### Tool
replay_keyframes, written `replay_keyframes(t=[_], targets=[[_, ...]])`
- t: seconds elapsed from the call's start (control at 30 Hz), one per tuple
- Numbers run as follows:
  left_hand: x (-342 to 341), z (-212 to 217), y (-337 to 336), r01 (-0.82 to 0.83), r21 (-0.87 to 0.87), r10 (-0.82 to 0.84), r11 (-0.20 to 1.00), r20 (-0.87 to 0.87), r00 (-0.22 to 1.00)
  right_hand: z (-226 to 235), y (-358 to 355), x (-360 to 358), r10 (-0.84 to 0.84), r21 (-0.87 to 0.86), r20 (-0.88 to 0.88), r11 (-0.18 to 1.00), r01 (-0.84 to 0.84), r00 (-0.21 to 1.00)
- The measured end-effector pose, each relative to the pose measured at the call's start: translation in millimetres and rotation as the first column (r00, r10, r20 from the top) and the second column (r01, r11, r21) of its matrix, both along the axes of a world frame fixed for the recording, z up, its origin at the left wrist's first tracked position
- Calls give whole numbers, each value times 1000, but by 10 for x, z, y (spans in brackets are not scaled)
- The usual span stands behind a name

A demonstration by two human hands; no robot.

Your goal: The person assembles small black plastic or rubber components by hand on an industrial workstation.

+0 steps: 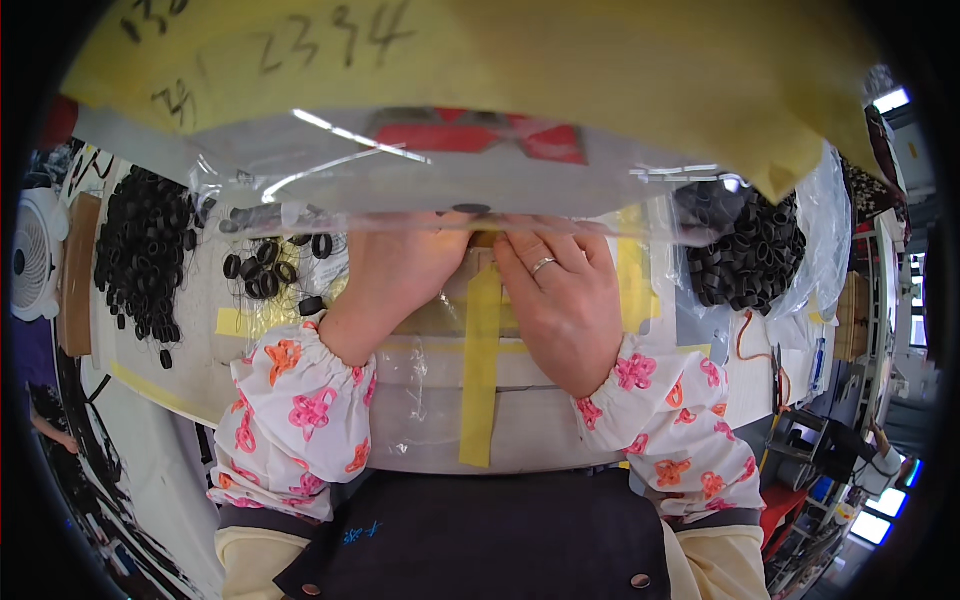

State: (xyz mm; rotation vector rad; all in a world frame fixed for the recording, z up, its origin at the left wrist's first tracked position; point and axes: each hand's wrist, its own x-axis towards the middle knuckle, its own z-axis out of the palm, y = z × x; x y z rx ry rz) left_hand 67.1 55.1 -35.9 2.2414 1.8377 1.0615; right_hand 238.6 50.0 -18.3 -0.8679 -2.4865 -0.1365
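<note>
we've got left hand (400, 270) and right hand (560, 295) side by side, fingertips pinching the clear plastic bag (440, 170) edge above the yellow tape strip (480, 360); black rings (145, 250) piled well left

Two bare hands rest side by side, palms down, fingers pointing away from the body. The left hand (400, 275) has its fingertips hidden from view. The right hand (560, 300) wears a ring. Both forearms come up from below in floral sleeves.
</note>
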Motion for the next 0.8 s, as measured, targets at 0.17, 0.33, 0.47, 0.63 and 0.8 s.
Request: replay_keyframes(t=[0.17,0.33,0.47,0.63,0.8], targets=[[55,83,29,-37,-110,58,993,202,978,40,-50,-25,-76,-33,63,996,78,995],[71,97,35,-34,-171,75,985,235,969,29,-39,-28,-64,15,46,998,63,997],[35,84,26,-40,-216,90,976,228,970,15,-40,-45,-58,16,43,998,57,997],[52,174,17,-70,-350,151,934,210,966,59,-40,-47,-87,-57,48,994,90,995],[30,162,3,-74,-368,161,927,210,964,39,-56,-62,-99,-39,57,994,102,993]])
